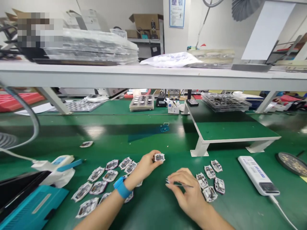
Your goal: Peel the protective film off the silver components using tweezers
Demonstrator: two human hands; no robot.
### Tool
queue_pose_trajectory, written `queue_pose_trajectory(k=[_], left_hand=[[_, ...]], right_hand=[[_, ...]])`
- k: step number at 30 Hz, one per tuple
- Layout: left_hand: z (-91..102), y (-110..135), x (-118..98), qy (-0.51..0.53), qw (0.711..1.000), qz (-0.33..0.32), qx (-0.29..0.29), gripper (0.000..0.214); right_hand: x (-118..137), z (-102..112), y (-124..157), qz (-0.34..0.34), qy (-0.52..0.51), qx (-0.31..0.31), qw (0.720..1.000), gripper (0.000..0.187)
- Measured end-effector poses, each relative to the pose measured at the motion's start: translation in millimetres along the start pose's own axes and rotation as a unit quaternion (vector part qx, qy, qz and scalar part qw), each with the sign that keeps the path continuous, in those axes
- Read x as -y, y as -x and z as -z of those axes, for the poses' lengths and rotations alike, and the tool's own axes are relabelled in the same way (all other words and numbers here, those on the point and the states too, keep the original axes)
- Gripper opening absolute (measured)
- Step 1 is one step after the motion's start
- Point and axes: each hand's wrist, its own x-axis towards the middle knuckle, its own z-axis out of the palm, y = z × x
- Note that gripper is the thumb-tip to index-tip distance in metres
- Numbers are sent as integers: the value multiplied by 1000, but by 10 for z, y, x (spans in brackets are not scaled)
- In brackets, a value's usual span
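Observation:
Between the thumb and fingers of my left hand (146, 164) is a small white-framed electronic housing (159, 157) with dark parts inside, raised a little above the green bench. A blue band (122, 187) circles that wrist. My right hand (187, 191) pinches thin metal tweezers (179, 185), whose tips point left, apart from the housing. Several similar housings (98, 187) lie in loose rows to the left, some partly hidden by my left forearm. A smaller group of them (210, 193) lies just right of my right hand, and a single one (86, 144) rests farther back on the left.
A low green-topped stand (230, 129) rises at the right rear, with clear trays (225, 103) on it. A white power bank-like device (257, 175) with a cable lies at right. A teal box (35, 207) occupies the left front corner. A white shelf (153, 78) spans the bench.

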Motion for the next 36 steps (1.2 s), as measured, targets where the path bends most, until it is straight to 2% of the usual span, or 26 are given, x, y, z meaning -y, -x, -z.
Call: queue_pose_trajectory(k=[4,8,11,13,16,18,20,23,26,30,36], left_hand=[[150,-313,96,-93,994,4,-50,31],[367,-602,240,-192,975,28,-108,33],[470,-727,300,-253,957,52,-129,35],[436,-764,280,-278,950,46,-135,40],[176,-752,150,-284,954,-20,-97,46],[-119,-687,23,-261,961,-93,-9,43],[-464,-592,-102,-228,955,-164,92,38],[-946,-487,-235,-182,927,-255,205,44],[-1262,-477,-296,-169,912,-277,250,49],[-1397,-493,-335,-156,909,-276,270,54],[-1361,-428,-387,-90,936,-227,255,38]], right_hand=[[18,4,-16,6,0,2,1000,7],[21,-13,-15,11,9,21,1000,2],[13,-59,4,9,31,36,999,9],[10,-82,5,29,38,23,999,14],[23,-69,-30,58,53,-20,997,17],[43,-34,-63,73,54,-48,995,15],[58,-1,-83,83,50,-56,994,13],[42,6,-74,68,40,-20,997,10],[-6,-29,-36,38,45,18,998,10],[-52,-64,-1,28,47,17,998,9],[-30,-33,-9,20,45,39,998,8]])
